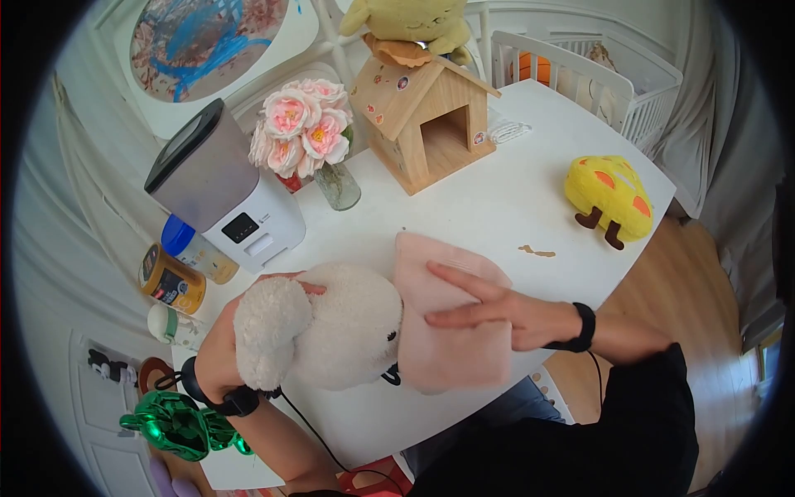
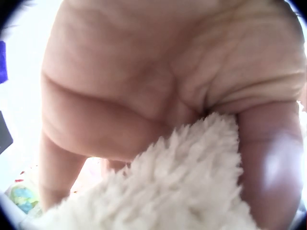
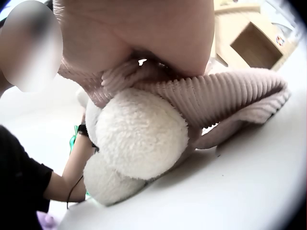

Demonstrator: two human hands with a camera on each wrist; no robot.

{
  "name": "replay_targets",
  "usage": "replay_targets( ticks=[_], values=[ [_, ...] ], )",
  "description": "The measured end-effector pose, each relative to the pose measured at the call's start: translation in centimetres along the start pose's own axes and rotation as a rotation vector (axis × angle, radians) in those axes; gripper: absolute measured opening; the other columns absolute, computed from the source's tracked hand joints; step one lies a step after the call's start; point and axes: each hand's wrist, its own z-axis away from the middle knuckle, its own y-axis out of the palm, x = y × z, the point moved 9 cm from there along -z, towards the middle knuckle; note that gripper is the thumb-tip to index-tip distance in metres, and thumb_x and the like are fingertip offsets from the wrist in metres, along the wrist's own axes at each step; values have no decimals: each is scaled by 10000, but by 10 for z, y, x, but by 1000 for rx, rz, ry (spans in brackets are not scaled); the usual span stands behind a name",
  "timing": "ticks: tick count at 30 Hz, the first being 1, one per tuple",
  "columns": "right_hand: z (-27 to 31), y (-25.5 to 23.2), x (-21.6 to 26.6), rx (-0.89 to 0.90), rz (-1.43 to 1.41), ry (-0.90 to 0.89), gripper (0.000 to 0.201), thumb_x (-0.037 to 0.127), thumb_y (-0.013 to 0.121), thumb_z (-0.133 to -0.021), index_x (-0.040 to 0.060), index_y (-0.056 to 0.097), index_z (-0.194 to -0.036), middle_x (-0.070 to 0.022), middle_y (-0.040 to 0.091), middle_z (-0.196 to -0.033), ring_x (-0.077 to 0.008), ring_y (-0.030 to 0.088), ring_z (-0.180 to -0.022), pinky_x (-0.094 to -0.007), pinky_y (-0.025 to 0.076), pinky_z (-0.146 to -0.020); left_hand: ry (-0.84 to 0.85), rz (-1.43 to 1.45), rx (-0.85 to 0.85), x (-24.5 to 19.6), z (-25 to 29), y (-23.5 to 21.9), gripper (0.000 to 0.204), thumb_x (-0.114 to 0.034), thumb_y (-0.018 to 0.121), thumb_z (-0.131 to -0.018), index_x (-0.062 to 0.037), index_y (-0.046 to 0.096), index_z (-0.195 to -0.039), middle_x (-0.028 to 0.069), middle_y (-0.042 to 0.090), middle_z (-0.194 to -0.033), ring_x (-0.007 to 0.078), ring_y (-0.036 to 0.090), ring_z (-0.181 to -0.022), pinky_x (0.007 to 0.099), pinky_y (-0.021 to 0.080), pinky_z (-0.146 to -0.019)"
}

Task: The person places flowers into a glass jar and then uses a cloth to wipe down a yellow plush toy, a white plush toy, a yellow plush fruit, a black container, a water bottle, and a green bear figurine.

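A fluffy white plush toy (image 1: 352, 311) with a small black eye lies on its side on the white table (image 1: 364, 422). My left hand (image 1: 218, 348) grips its far-left end, a round furry part; in the left wrist view white fur (image 2: 192, 172) sits between thumb and fingers. Over the toy's right end lies a pink ribbed cloth (image 1: 422, 352). My right hand (image 1: 522, 319) is on top of it, two fingers spread across the cloth. From the right wrist view, the cloth bunches between thumb and fingers, and a round white part of the toy (image 3: 141, 134) shows below.
A pet feeder (image 1: 252, 232), yellow-brown can (image 1: 178, 286) and blue-lidded jar (image 1: 203, 253) stand at the left. Behind are a flower vase (image 1: 338, 186) and wooden house (image 1: 431, 124). A yellow plush (image 1: 611, 195) sits at right, a green foil balloon (image 1: 178, 427) at lower left.
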Motion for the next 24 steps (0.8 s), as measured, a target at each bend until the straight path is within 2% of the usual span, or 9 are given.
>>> replay_targets(
  ticks=[5, 11, 13, 14, 17, 19, 21, 22, 24],
  values=[
    [17, 9, 15, 121, 79, 11, 798, -24, 467, -553, 36, 607, -1336, -210, 101, -1662, -427, 145, -1521, -492, 140, -1232, 96, -95, 73, 8, -3, -8, 573, -146, 809, -758, -5, 607, -1275, 112, 638, -1291, 198, 593, -1178, 363, 451, -1046],
    [52, 24, 16, 160, 82, 23, 417, 68, 525, -615, -22, 672, -994, -245, 550, -1369, -437, 379, -1398, -498, 292, -1176, 150, -80, 55, 7, -7, -18, 589, -132, 814, -747, -9, 595, -1280, 96, 644, -1272, 192, 599, -1164, 352, 453, -1041],
    [64, 9, 2, -18, 31, 170, 391, 342, 523, -787, -2, 697, -858, -202, 698, -1028, -388, 605, -1117, -468, 440, -1025, 167, -107, 40, 14, -5, -28, 607, -106, 821, -729, -8, 590, -1282, 92, 644, -1262, 191, 600, -1153, 345, 455, -1033],
    [66, 2, 2, -101, 6, 179, 257, 216, 587, -710, -2, 683, -805, -159, 688, -849, -355, 658, -883, -417, 519, -833, 125, -152, -31, 26, -3, -41, 630, -70, 826, -701, -7, 587, -1281, 84, 645, -1246, 188, 601, -1131, 339, 457, -1021],
    [77, -19, -8, -164, 228, 342, 210, 98, 556, -637, -5, 660, -789, -155, 675, -832, -343, 640, -813, -389, 519, -777, -134, -113, -272, 45, 12, -61, 703, 26, 824, -621, -6, 580, -1280, 60, 642, -1214, 182, 602, -1069, 329, 465, -984],
    [73, -35, -7, -247, 317, 273, 205, -8, 561, -603, -1, 630, -796, -182, 630, -825, -366, 602, -793, -388, 501, -704, -75, -86, -481, 36, 17, -71, 690, 21, 799, -633, -5, 580, -1287, 59, 656, -1189, 189, 611, -1068, 334, 470, -974],
    [83, -73, -15, -579, 430, 402, 198, -5, 550, -674, 2, 626, -857, -138, 633, -824, -271, 611, -759, -352, 482, -676, 5, 7, -518, 33, 18, -75, 678, 5, 783, -656, -1, 570, -1300, 73, 657, -1190, 198, 615, -1078, 339, 472, -972],
    [78, -76, -10, -578, 435, 399, 198, -5, 550, -674, 2, 626, -857, -138, 633, -824, -271, 611, -759, -352, 482, -676, 85, 94, -542, 28, 18, -77, 667, -10, 767, -679, 4, 559, -1313, 86, 658, -1190, 208, 618, -1088, 343, 474, -970],
    [76, -87, -12, -766, 52, 534, 208, 17, 519, -811, -4, 632, -985, -64, 601, -811, -167, 576, -746, -337, 468, -662, 163, 177, -540, 16, 20, -73, 659, -32, 753, -703, 7, 546, -1328, 99, 656, -1196, 213, 621, -1093, 347, 480, -962]
  ],
)
